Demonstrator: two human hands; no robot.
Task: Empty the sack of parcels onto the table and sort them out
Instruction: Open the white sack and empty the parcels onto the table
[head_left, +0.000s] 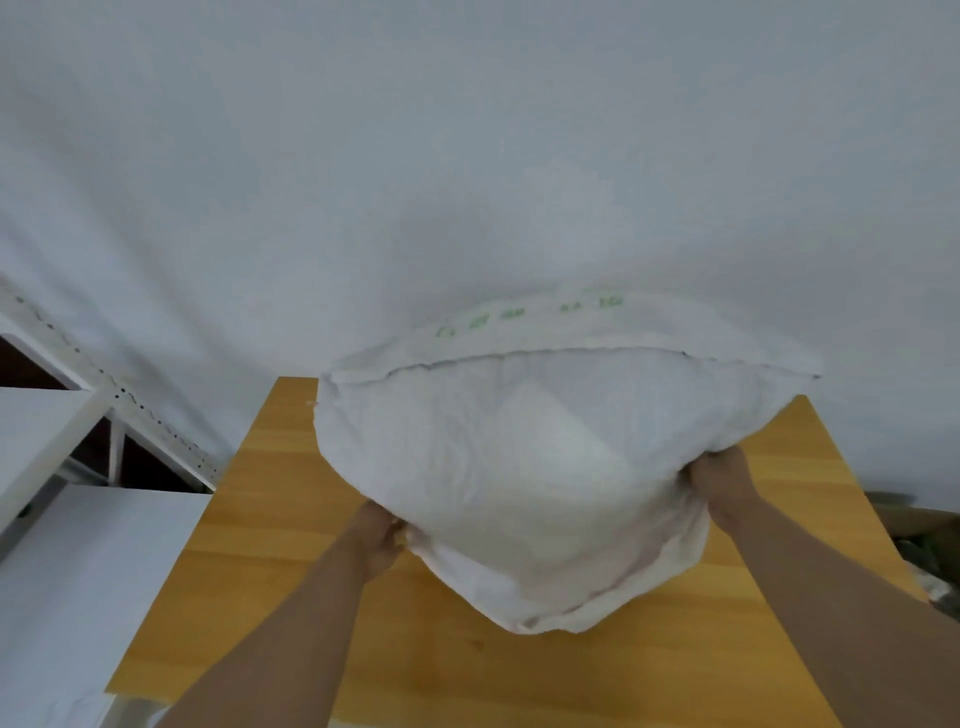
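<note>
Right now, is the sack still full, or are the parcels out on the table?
Still full: the sack bulges, gripped by the left hand and right hand over the table; no parcels show on the wood.

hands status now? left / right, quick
Left hand: closed, gripping the lower left edge of the white sack.
Right hand: closed, gripping the sack's right side.

White wall (363, 156), seemingly metal shelving (130, 410) left.
</note>
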